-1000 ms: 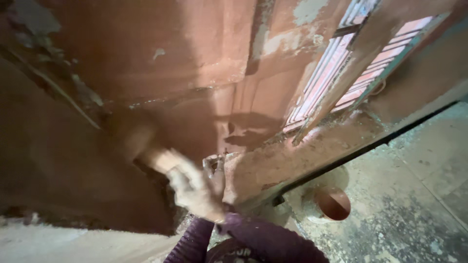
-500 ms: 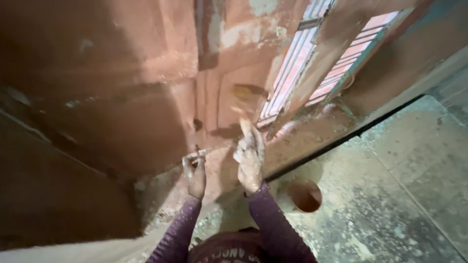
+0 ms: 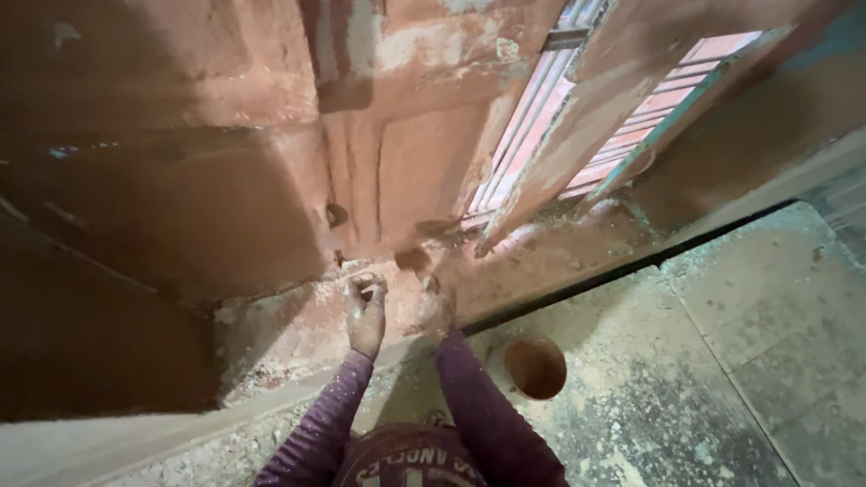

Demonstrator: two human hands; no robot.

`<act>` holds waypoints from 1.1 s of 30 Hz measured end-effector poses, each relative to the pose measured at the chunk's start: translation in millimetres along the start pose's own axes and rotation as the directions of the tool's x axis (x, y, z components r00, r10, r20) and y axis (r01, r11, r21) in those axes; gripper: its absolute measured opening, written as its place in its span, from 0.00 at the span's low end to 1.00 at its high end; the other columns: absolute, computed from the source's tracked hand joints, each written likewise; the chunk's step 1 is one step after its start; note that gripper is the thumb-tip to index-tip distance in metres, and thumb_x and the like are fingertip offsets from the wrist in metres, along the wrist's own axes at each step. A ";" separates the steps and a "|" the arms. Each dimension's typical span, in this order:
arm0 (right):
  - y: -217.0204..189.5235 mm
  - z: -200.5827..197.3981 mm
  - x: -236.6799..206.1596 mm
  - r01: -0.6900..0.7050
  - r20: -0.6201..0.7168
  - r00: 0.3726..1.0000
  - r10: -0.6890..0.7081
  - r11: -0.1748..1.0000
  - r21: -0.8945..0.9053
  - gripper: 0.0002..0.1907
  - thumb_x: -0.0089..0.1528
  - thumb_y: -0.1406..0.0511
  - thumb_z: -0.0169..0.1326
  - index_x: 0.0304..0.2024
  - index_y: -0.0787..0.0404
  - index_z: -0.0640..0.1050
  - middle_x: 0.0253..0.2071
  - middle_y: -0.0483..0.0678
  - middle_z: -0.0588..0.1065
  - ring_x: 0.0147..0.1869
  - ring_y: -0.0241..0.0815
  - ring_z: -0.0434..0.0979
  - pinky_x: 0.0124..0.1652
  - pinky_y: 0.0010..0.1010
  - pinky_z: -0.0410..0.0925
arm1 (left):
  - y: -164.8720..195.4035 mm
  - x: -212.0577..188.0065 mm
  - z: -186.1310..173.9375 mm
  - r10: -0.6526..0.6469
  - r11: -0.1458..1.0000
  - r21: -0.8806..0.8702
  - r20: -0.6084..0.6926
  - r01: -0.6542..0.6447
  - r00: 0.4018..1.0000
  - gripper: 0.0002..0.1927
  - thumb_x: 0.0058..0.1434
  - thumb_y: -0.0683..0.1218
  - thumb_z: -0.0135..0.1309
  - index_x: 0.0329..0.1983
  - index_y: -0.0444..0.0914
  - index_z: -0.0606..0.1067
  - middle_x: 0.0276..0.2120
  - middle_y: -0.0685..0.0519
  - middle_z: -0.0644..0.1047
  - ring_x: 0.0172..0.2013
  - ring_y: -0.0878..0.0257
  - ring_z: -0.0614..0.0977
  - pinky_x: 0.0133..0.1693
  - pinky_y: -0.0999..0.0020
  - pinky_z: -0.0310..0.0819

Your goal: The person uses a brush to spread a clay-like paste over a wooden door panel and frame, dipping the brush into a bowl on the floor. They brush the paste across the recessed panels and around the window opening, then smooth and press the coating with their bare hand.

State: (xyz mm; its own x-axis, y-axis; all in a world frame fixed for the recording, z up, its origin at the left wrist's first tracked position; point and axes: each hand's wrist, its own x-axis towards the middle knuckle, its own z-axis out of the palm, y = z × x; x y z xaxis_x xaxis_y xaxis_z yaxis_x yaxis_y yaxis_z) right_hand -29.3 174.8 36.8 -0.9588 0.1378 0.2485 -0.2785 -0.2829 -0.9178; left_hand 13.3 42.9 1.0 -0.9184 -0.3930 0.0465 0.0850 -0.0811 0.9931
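Wall (image 3: 225, 198) reddish-brown, pale patches; sleeves (image 3: 329, 424) purple; bowl (image 3: 535, 367) terracotta; floor (image 3: 722, 361) grey, speckled white

Both hands, left (image 3: 365, 311) and right (image 3: 437, 305), lie against the base of the red wall (image 3: 225, 207), which closes off all passage on the far side. A raised pilaster (image 3: 397, 171) stands directly beyond them. To the right, louvred shutters (image 3: 541, 126) lean outward over the ledge (image 3: 559, 248) and narrow the space there. Near and right, the dusty floor (image 3: 704, 379) is open, interrupted only by a round pot (image 3: 535, 367) just beside the right sleeve (image 3: 478, 406). Left of the hands, a dark recess (image 3: 81, 352).
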 end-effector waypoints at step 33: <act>-46.8 -61.7 48.6 0.104 -0.146 0.979 -0.139 0.969 -0.225 0.20 0.75 0.59 0.45 0.63 0.64 0.71 0.51 0.59 0.72 0.52 0.56 0.70 0.49 0.43 0.69 | 8.4 15.4 10.7 0.023 0.997 -0.076 0.067 -0.018 0.998 0.06 0.68 0.40 0.54 0.46 0.37 0.71 0.39 0.52 0.76 0.40 0.63 0.81 0.45 0.68 0.76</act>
State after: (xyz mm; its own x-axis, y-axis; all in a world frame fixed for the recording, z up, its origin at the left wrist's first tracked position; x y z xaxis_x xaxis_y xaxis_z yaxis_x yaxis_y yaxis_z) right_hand -59.4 253.3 72.8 -0.8921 0.3130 0.3260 -0.3570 -0.0458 -0.9330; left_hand -4.2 45.9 11.2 -0.9399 -0.3328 0.0763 0.1304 -0.1435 0.9810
